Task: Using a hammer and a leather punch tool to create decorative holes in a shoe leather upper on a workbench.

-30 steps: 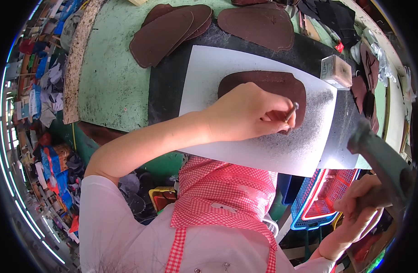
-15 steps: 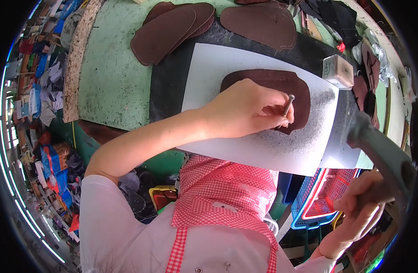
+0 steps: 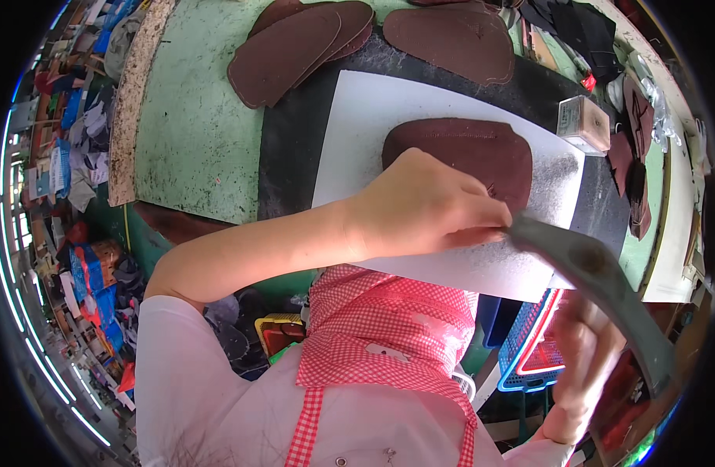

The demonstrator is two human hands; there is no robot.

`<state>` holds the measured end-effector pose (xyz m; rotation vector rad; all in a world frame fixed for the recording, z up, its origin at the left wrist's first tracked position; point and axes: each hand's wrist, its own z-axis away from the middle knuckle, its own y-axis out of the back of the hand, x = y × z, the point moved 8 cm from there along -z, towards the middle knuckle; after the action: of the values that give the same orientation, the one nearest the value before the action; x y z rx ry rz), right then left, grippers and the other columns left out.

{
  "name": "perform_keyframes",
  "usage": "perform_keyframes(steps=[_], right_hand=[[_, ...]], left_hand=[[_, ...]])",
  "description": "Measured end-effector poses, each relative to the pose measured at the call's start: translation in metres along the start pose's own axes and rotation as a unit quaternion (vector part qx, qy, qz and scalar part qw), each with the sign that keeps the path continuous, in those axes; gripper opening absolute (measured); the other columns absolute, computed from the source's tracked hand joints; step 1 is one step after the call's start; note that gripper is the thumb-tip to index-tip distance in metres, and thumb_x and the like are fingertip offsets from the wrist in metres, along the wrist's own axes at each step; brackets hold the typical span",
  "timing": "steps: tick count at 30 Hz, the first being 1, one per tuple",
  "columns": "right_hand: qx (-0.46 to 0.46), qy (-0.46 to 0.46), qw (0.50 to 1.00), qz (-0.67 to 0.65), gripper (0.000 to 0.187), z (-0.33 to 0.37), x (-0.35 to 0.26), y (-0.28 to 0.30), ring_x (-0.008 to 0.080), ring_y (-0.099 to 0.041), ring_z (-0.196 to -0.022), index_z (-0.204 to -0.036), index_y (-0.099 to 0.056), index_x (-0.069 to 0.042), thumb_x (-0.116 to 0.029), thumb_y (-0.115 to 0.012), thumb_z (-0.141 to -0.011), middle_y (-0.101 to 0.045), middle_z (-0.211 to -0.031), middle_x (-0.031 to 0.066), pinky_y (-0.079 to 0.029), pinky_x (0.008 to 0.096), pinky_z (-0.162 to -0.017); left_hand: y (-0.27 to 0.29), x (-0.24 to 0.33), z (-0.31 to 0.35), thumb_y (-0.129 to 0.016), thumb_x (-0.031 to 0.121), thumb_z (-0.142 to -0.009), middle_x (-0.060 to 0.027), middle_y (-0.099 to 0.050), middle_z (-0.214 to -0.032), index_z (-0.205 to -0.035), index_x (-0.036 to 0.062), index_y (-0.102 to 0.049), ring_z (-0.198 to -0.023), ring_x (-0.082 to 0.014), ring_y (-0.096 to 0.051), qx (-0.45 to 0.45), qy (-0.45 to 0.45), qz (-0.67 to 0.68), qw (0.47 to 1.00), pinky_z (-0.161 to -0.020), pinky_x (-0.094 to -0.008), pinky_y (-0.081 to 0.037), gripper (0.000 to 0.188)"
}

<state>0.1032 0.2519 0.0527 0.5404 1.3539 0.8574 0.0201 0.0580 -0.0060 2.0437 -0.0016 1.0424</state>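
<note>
My left hand (image 3: 431, 204) is closed in a pinch over the lower edge of a dark brown leather piece (image 3: 466, 148). The short metal punch seen in its fingers a moment ago is hidden now behind the fingers and a hammer head. That grey hammer (image 3: 599, 268) is gripped in my right hand (image 3: 583, 350), its head raised at the fingertips of my left hand. The leather lies flat on a white sheet (image 3: 357, 124), which is smudged with black specks.
Under the sheet is a black mat (image 3: 283, 156) on a green tabletop (image 3: 198, 117). More brown leather pieces (image 3: 287, 58) lie at the far side. A small clear box (image 3: 583, 124) stands by the sheet's right corner. Blue and red baskets (image 3: 521, 366) sit below the table edge.
The hammer has swung left, from beside the sheet to my left fingertips. My left hand has turned and moved slightly, and the punch has gone out of sight.
</note>
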Motion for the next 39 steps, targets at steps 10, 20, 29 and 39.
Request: perform_keyframes(steps=[10,20,29,39], right_hand=[[-0.207,0.072,0.951,-0.22,0.041,-0.027,0.036,-0.003,0.0136,-0.059,-0.062,-0.118,-0.057,0.001,-0.026,-0.063,-0.088,-0.062,-0.072,0.0104,-0.046,0.0278,-0.063],[-0.605,0.102,0.745,-0.264,0.022,-0.023,0.006,-0.005,0.0132,-0.044,-0.041,-0.06,-0.054,-0.007,-0.019,-0.068,-0.072,-0.047,-0.053,0.0051,-0.038,0.0252,-0.049],[0.073,0.015,0.988,-0.133,0.031,-0.019,-0.014,-0.012,0.0093,-0.049,-0.058,-0.101,-0.063,0.0,-0.028,-0.058,-0.087,-0.052,-0.065,-0.0002,-0.044,0.0299,-0.064],[-0.448,0.042,0.865,-0.223,0.018,-0.022,0.009,0.045,0.025,-0.065,-0.08,-0.101,-0.048,-0.003,0.006,-0.057,-0.088,-0.058,-0.082,0.0159,-0.053,0.0418,-0.088]], left_hand=[[-0.001,-0.018,0.004,-0.067,0.011,-0.085,-0.0041,-0.069,-0.084,-0.093,0.0059,-0.066,-0.073,-0.0183,-0.069,0.014,0.063,0.114,0.991,-0.067,-0.0263,-0.054,0.01],[-0.004,-0.035,0.003,-0.063,0.008,-0.087,-0.0074,-0.07,-0.089,-0.098,0.002,-0.065,-0.084,-0.0171,-0.07,-0.042,0.177,0.268,0.946,-0.077,-0.0242,-0.054,0.012],[0.006,-0.008,0.011,-0.064,0.008,-0.087,-0.007,-0.07,-0.089,-0.094,0.0027,-0.066,-0.084,-0.0164,-0.07,-0.031,0.035,0.014,0.999,-0.075,-0.0258,-0.055,0.009],[0.0,-0.038,0.011,-0.061,0.007,-0.09,-0.0075,-0.07,-0.093,-0.098,0.0017,-0.063,-0.089,-0.0159,-0.07,-0.058,0.171,0.279,0.943,-0.081,-0.025,-0.054,0.01]])
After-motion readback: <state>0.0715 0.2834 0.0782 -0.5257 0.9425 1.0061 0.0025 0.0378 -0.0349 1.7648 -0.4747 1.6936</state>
